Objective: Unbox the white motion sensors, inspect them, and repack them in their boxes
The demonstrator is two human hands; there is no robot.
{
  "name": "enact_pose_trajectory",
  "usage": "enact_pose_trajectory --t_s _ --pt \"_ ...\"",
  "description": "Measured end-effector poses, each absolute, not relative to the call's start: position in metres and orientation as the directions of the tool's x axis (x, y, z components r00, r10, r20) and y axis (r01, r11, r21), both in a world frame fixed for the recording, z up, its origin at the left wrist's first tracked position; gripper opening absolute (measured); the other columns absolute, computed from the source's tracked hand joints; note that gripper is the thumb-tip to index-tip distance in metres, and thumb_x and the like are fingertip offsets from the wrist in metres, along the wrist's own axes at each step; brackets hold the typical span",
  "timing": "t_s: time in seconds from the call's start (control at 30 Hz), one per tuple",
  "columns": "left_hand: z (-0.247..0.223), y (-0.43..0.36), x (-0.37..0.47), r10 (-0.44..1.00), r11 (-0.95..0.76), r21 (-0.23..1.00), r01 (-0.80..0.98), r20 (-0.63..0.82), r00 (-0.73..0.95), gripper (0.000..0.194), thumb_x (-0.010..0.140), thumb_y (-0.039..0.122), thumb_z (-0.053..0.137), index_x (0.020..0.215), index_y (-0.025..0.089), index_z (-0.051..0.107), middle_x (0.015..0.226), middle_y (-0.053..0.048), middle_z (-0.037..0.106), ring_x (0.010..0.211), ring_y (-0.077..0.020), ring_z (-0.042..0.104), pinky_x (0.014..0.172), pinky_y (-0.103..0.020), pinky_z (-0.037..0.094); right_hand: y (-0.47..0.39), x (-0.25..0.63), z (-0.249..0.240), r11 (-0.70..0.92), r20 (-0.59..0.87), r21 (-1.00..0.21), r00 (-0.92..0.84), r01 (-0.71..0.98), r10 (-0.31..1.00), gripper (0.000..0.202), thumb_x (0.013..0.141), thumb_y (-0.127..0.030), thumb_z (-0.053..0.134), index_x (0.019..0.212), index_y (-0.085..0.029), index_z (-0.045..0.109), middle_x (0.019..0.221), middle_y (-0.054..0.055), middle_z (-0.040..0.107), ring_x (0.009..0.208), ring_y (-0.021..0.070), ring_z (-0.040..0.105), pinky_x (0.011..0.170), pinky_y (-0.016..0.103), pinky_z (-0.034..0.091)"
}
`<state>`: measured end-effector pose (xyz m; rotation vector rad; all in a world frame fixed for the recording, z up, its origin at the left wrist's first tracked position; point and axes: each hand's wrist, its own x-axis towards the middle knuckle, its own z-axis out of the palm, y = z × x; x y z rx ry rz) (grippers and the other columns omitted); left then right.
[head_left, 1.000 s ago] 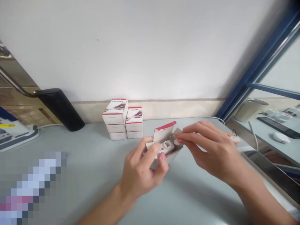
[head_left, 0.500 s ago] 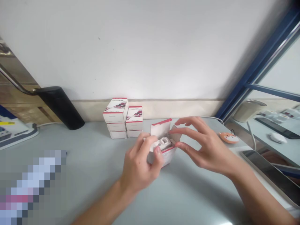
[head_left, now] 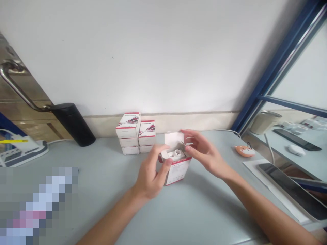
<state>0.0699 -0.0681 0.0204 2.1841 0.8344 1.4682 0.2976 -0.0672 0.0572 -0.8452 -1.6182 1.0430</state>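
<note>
A small white box with red edges [head_left: 178,172] stands open on the grey table, its back flap raised. Inside it a white plastic part [head_left: 176,154] shows at the opening. My left hand [head_left: 152,173] grips the box's left side, with the thumb at the front top corner and the fingers by the left flap. At the right side of the opening, my right hand [head_left: 203,151] has thumb and fingers closed on the box's right flap. The lower inside of the box is hidden.
Several similar boxes [head_left: 127,132] are stacked by the wall. Left of them are a black cylinder [head_left: 74,124] and a power strip [head_left: 24,153]. On the right lie an orange animal-shaped item [head_left: 244,151], a phone-like dark slab [head_left: 291,190] and a mirror [head_left: 301,136].
My right hand has closed in on the right flap, and my left hand has shifted to the box's left side. More of the box front now shows. The view has shifted slightly.
</note>
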Motion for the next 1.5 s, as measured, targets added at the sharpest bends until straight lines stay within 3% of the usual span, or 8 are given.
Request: enact_pose_trajectory --t_s 0.13,0.27,0.67,0.87,1.17,1.27,1.37,1.5 --pt "0.033 -0.07 0.068 0.651 -0.75 0.614 0.245 0.62 0.438 0.046 0.112 0.03 0.035 0.156 0.032 0.046 0.147 -0.007 0.06 0.128 -0.0228 0.058 0.106 -0.037 0.048 -0.071 0.29 0.057 0.191 0.229 -0.97 -0.291 -0.153 0.929 0.072 0.089 -0.038 0.082 0.151 -0.041 0.045 0.12 0.003 0.065 0.107 0.0223 0.064 0.086 0.038 0.059" --pt "0.037 -0.071 0.069 0.673 -0.707 0.669 0.231 0.535 0.511 0.044 0.112 0.031 0.03 0.148 0.033 0.057 0.145 -0.006 0.061 0.138 -0.0246 0.05 0.119 -0.044 0.037 -0.076 0.283 0.061 0.17 0.199 -0.978 -0.286 -0.123 0.937 0.045 0.091 -0.033 0.079 0.132 -0.033 0.061 0.12 0.004 0.068 0.114 0.0234 0.062 0.093 0.039 0.056" --pt "0.035 -0.067 0.076 0.877 -0.407 0.908 -0.099 0.418 0.238 0.026 0.103 0.04 0.06 0.121 0.029 0.044 0.122 -0.005 0.07 0.114 -0.0234 0.067 0.099 -0.041 0.05 -0.073 0.28 0.042 0.673 0.623 -0.67 -0.257 0.312 0.739 0.017 0.101 -0.036 0.064 0.116 -0.029 0.068 0.108 0.006 0.055 0.104 0.0228 0.057 0.098 0.043 0.051" --pt "0.025 -0.065 0.07 0.787 -0.597 0.796 0.1 0.557 0.266 0.033 0.112 0.04 0.035 0.129 0.025 0.059 0.13 -0.01 0.067 0.12 -0.0242 0.063 0.1 -0.04 0.052 -0.075 0.279 0.049 0.673 0.645 -0.659 -0.209 0.336 0.735 0.013 0.104 -0.031 0.058 0.107 -0.028 0.071 0.102 0.007 0.059 0.1 0.0237 0.058 0.093 0.044 0.053" --pt "0.013 -0.048 0.063 0.548 -0.836 0.495 0.236 0.744 0.383 0.026 0.11 0.026 0.044 0.129 0.026 0.061 0.133 -0.01 0.064 0.124 -0.0217 0.064 0.102 -0.039 0.054 -0.068 0.287 0.038 0.742 0.678 -0.609 -0.3 0.282 0.671 0.009 0.1 -0.029 0.066 0.107 -0.027 0.071 0.116 0.009 0.053 0.112 0.0252 0.06 0.104 0.049 0.053" --pt "0.009 -0.045 0.067 0.628 -0.774 0.562 0.293 0.742 0.235 0.024 0.11 0.033 0.045 0.12 0.024 0.065 0.125 -0.009 0.07 0.12 -0.0218 0.067 0.1 -0.037 0.055 -0.066 0.284 0.029 0.702 0.631 -0.645 -0.307 0.304 0.713 0.031 0.097 -0.031 0.071 0.127 -0.031 0.068 0.135 0.012 0.051 0.13 0.0293 0.054 0.111 0.051 0.051" --pt "0.008 -0.042 0.071 0.741 -0.624 0.717 0.31 0.669 -0.058 0.03 0.111 0.041 0.041 0.11 0.022 0.064 0.103 -0.006 0.074 0.096 -0.0193 0.072 0.083 -0.032 0.057 -0.067 0.275 0.017 0.528 0.409 -0.806 -0.393 0.268 0.823 0.081 0.095 -0.038 0.073 0.164 -0.037 0.032 0.152 0.014 0.045 0.124 0.0281 0.061 0.097 0.047 0.06" --pt "0.017 -0.037 0.065 0.74 -0.569 0.748 0.342 0.646 -0.184 0.033 0.11 0.045 0.041 0.106 0.022 0.064 0.095 -0.004 0.073 0.087 -0.0185 0.07 0.077 -0.03 0.056 -0.068 0.265 0.008 0.361 0.277 -0.907 -0.337 0.217 0.9 0.081 0.095 -0.047 0.072 0.162 -0.034 0.03 0.131 0.009 0.064 0.1 0.0226 0.068 0.082 0.04 0.062"
